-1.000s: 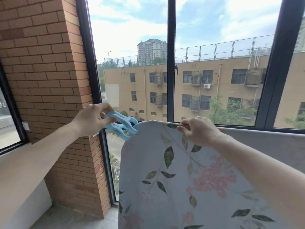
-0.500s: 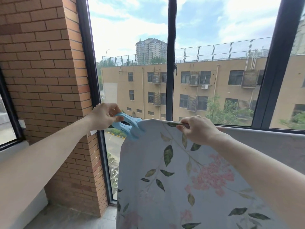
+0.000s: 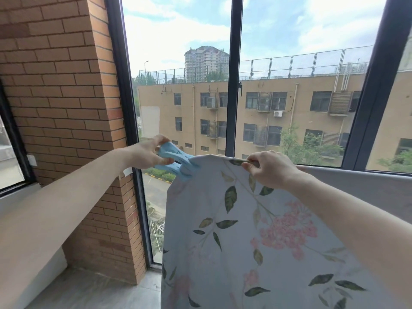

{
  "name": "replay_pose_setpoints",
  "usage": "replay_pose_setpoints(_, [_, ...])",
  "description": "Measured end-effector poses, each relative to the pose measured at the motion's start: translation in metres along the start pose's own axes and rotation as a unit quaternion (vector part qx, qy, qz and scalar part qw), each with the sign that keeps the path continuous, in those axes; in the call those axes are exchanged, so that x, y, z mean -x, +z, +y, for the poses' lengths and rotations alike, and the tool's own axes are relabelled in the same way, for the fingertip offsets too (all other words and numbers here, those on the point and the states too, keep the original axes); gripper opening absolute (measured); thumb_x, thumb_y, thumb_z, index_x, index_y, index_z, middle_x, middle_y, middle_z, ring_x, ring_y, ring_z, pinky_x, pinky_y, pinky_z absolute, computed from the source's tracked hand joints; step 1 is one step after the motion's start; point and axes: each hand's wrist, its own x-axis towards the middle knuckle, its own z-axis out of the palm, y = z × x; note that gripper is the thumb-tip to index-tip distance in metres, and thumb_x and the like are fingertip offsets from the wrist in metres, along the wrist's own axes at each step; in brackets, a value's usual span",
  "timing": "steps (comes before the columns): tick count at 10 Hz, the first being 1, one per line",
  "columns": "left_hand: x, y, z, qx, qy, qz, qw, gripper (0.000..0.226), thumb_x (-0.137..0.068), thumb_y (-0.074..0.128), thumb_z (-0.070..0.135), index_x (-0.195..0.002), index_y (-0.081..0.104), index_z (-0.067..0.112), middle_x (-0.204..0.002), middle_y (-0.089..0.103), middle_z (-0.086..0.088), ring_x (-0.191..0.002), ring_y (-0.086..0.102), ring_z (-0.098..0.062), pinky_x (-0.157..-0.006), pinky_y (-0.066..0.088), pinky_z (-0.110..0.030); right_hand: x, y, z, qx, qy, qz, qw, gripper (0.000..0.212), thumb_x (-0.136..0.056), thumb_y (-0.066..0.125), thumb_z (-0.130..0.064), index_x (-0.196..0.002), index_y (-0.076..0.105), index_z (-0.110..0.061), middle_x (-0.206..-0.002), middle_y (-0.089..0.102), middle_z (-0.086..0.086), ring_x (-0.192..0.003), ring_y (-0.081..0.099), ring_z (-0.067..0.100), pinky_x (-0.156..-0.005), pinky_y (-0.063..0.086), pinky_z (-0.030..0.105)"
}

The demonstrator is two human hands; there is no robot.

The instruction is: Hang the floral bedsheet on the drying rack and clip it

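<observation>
The floral bedsheet, pale with green leaves and pink flowers, hangs over a rail that it hides, in front of the window. My left hand pinches a light blue clip whose jaws sit over the sheet's top left corner. My right hand grips the sheet's top edge over the hidden rail, a little to the right of the clip.
A brick wall stands close on the left. Dark window frames rise right behind the sheet. A grey tiled floor lies below left. Grey cloth continues to the right along the rail.
My left hand has carried the blue clip rightward from beside the sheet onto its top left corner. My right hand has kept its grip on the top edge.
</observation>
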Motion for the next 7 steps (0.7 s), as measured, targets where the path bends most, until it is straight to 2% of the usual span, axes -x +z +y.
replay_pose_setpoints(1, [-0.003,0.007,-0.004,0.016,-0.01,0.03,0.999,0.068,-0.092,0.077,0.03,-0.147,0.039,0.025,-0.135,0.055,-0.001,-0.121,0.057,-0.022,-0.096,0.047,-0.031,0.001,0.003,-0.004,0.004,-0.004,0.006,1.0,0.025,-0.103,0.05,-0.049,-0.098,0.067,-0.032,-0.072,0.057,-0.017,-0.076,0.056,0.017,-0.07,0.039,0.034])
replay_pose_setpoints(2, [-0.006,0.017,0.002,0.037,-0.004,0.055,0.998,0.074,-0.092,0.077,0.029,-0.152,0.035,0.024,-0.14,0.053,-0.006,-0.118,0.057,-0.022,-0.099,0.046,-0.03,0.003,0.003,-0.004,0.01,-0.001,0.013,1.0,0.023,-0.104,0.049,-0.049,-0.094,0.063,-0.034,-0.071,0.053,-0.017,-0.076,0.054,0.019,-0.069,0.036,0.034])
replay_pose_setpoints(3, [-0.002,0.028,0.003,0.004,-0.01,0.078,0.997,0.083,-0.093,0.076,0.034,-0.159,0.026,0.026,-0.151,0.046,-0.007,-0.132,0.049,-0.026,-0.111,0.039,-0.036,0.006,0.0,-0.006,0.018,0.0,0.014,1.0,0.023,-0.104,0.048,-0.049,-0.095,0.064,-0.033,-0.074,0.058,-0.014,-0.076,0.056,0.018,-0.069,0.036,0.034])
replay_pose_setpoints(4, [0.006,0.032,0.007,-0.039,0.018,0.125,0.991,0.095,-0.087,0.081,0.037,-0.161,0.022,0.025,-0.162,0.037,-0.005,-0.146,0.038,-0.029,-0.12,0.031,-0.045,0.011,-0.002,-0.009,0.019,-0.002,0.014,1.0,0.021,-0.103,0.05,-0.048,-0.096,0.062,-0.032,-0.076,0.06,-0.013,-0.077,0.058,0.019,-0.069,0.037,0.034])
replay_pose_setpoints(5, [0.02,0.028,0.02,-0.069,0.054,0.14,0.986,0.096,-0.085,0.083,0.036,-0.161,0.024,0.026,-0.165,0.032,-0.001,-0.151,0.029,-0.027,-0.123,0.025,-0.045,0.018,0.0,-0.013,0.012,0.004,0.002,1.0,0.027,-0.102,0.052,-0.05,-0.115,0.062,-0.029,-0.1,0.068,-0.005,-0.097,0.062,0.023,-0.081,0.041,0.037])
replay_pose_setpoints(6, [0.044,0.028,0.036,-0.105,0.094,0.144,0.979,0.086,-0.086,0.079,0.04,-0.158,0.031,0.029,-0.164,0.034,0.003,-0.151,0.029,-0.023,-0.123,0.023,-0.043,0.027,0.003,-0.013,0.018,0.006,0.005,1.0,0.054,-0.099,0.054,-0.053,-0.147,0.048,-0.026,-0.143,0.057,-0.002,-0.132,0.049,0.024,-0.113,0.031,0.041])
replay_pose_setpoints(7, [0.075,0.04,0.046,-0.103,0.132,0.145,0.975,0.079,-0.087,0.077,0.043,-0.154,0.036,0.034,-0.162,0.036,0.01,-0.15,0.027,-0.014,-0.12,0.021,-0.034,0.051,0.005,-0.021,-0.04,-0.002,0.047,0.998,0.067,-0.098,0.059,-0.051,-0.156,0.038,-0.027,-0.158,0.04,-0.006,-0.146,0.031,0.022,-0.125,0.015,0.042])
